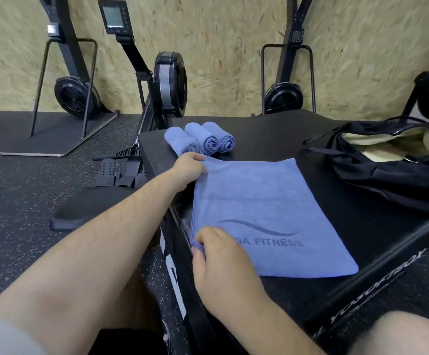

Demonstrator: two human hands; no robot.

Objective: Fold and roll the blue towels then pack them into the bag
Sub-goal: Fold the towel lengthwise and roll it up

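While blue towel lies flat on black box, long axis near-to-far, logo end nearest: left hand grips far-left corner, right hand pinches near-left corner.

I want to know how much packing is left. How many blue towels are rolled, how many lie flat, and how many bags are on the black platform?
Rolled towels: 3
Flat towel: 1, pinched at its left edge by the left hand and the right hand
Bag: 1
Total: 5
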